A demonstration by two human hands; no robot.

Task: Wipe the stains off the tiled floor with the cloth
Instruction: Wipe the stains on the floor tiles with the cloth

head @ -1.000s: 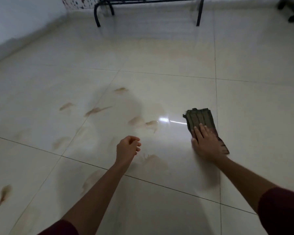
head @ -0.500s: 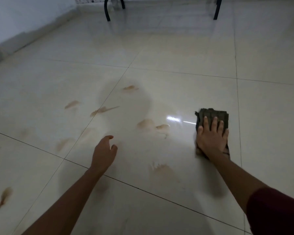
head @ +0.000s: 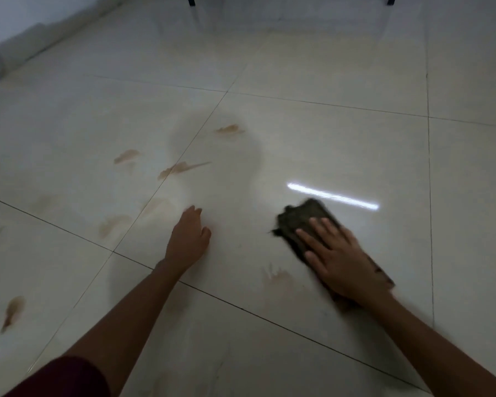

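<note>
Pressing flat with spread fingers, the right hand [head: 341,262] is laid on the dark cloth [head: 304,222]. Left of the cloth, the left hand [head: 188,239] is rested loosely open on the tiled floor [head: 327,138], beside brown stains [head: 184,167].

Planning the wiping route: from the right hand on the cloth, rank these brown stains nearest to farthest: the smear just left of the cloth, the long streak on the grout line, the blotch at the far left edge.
1. Faint brown smear, just left of the right hand on the dark cloth.
2. Long brown streak, up-left across the grout line.
3. Brown blotch, far left edge.
</note>
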